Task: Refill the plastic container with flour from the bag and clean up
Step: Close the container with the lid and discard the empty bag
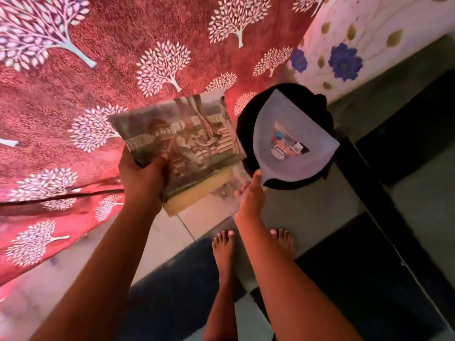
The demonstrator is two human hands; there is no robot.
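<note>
My left hand [141, 179] grips the lower left corner of a flat printed picture board [182, 141], held tilted above the floor. My right hand [250, 200] holds the handle of a grey plastic dustpan [295, 141], whose pan lies over the mouth of a black bin [248, 114] lined with a dark bag. A coloured label sits in the middle of the pan. No flour bag or plastic container is in view.
A red curtain with white tree prints [110, 70] hangs at the left and top. A white floral cloth [357, 45] is at the top right. My bare feet [224, 247] stand on pale floor tiles [172, 232] beside a dark mat [172, 291].
</note>
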